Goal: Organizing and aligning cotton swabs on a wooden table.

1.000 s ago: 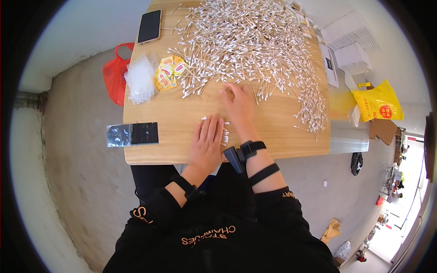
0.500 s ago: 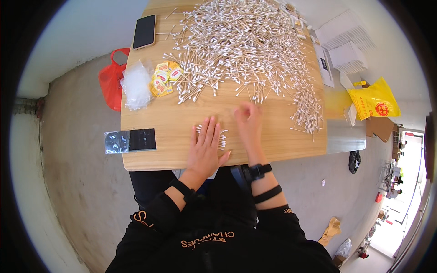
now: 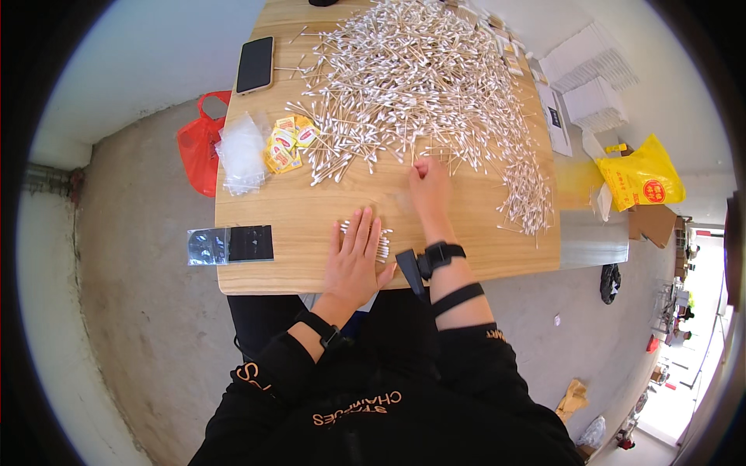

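Note:
My left hand (image 3: 356,260) lies flat with its fingers stretched out over a small row of cotton swabs (image 3: 383,245) near the table's front edge. White tips of the row show on both sides of the fingers; the rest is hidden under the hand. At the near edge of a large loose heap of cotton swabs (image 3: 420,70), my right hand (image 3: 430,182) is closed in a pinch. A thin swab appears to stick out from its fingertips, partly hidden by them.
On the wooden table (image 3: 311,210) lie a phone (image 3: 256,64), clear plastic sleeves (image 3: 244,155), yellow packets (image 3: 286,144) and a dark card in clear film (image 3: 250,244). A red bag (image 3: 198,147) hangs at the left edge. A yellow bag (image 3: 643,175) and white stacks (image 3: 594,102) stand right.
My right hand has moved away from the left hand, forward to the heap's near edge, and its fingers pinch there. My left hand stays flat on the row. The whole view has shifted slightly.

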A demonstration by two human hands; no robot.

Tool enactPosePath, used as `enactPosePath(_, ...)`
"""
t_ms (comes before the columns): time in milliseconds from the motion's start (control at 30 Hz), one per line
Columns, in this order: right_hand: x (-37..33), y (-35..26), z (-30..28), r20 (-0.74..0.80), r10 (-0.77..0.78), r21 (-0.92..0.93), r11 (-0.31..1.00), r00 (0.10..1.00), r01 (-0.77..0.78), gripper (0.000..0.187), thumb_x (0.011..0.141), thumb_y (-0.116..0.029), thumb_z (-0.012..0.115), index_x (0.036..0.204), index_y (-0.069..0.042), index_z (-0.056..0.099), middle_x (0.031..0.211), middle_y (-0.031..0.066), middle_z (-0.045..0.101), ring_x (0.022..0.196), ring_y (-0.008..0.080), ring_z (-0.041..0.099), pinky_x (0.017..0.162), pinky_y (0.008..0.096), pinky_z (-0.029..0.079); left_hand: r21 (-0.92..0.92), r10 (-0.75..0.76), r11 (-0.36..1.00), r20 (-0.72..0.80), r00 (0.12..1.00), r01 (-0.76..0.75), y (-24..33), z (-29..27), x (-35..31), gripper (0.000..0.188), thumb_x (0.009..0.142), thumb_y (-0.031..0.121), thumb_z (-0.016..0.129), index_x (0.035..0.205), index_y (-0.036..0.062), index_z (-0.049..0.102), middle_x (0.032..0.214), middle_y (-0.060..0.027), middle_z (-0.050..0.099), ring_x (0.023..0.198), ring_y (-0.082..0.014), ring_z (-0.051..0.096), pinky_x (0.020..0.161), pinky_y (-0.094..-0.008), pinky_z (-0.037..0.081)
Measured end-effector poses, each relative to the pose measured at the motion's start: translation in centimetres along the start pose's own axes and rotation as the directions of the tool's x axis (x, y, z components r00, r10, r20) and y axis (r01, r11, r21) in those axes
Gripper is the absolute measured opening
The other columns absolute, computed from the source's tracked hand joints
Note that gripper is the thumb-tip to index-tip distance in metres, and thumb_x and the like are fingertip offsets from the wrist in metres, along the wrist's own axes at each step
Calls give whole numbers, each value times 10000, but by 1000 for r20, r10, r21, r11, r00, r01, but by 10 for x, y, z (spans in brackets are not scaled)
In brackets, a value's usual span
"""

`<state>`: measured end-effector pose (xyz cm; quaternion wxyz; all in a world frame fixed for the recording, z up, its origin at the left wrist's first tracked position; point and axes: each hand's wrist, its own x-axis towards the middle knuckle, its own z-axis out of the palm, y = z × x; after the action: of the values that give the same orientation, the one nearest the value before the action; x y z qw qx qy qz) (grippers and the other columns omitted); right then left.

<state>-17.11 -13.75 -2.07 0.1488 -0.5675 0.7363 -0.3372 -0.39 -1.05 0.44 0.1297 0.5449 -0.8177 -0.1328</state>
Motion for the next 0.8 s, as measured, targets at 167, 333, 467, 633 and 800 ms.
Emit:
enactPosePath(167,-49,9,-26,162,2,91,996,987,-17,101,790,-115,687,870,-70,646,786,86,607,738,222,622,652,356,500,-40,8,999,-32,999,-9,0,0,-1,794,837,473,580,1428,-5,350,1526,-182,277,1437,-312,217,1155,-520,145)
enactPosePath(333,-78,-11,-34,284,-122,362,932,951,11,164,786,-121,704,934,-63,661,819,81,581,700,188,605,634,326,493,-37,-2,999,-37,999,1,0,0,-2,800,844,489,569,1433,-5,344,1532,-184,261,1442,-312,202,1157,-519,134)
enactPosePath(467,-73,-8,-37,-23,-54,94,994,998,56,178,796,-116,697,964,-70,657,831,79,572,690,197,609,614,340,494,-15,12,1000,-10,1000,-12,0,1,-2,807,846,502,561,1437,0,338,1535,-193,249,1447,-311,187,1160,-517,129)
enactPosePath(633,-53,-2,-28,60,-57,24,998,997,55,115,803,-108,686,907,-80,645,817,77,605,694,210,622,611,349,495,-27,1,1000,-23,1000,-2,1,2,-2,810,840,499,572,1439,7,338,1535,-195,243,1446,-311,188,1160,-516,134)
enactPosePath(800,-48,7,-35,179,-71,129,990,981,48,61,812,-97,669,862,-82,636,815,87,618,684,224,623,610,341,492,-51,4,999,-103,995,-9,3,4,-5,810,831,479,599,1437,8,340,1530,-201,247,1442,-322,191,1161,-511,140)
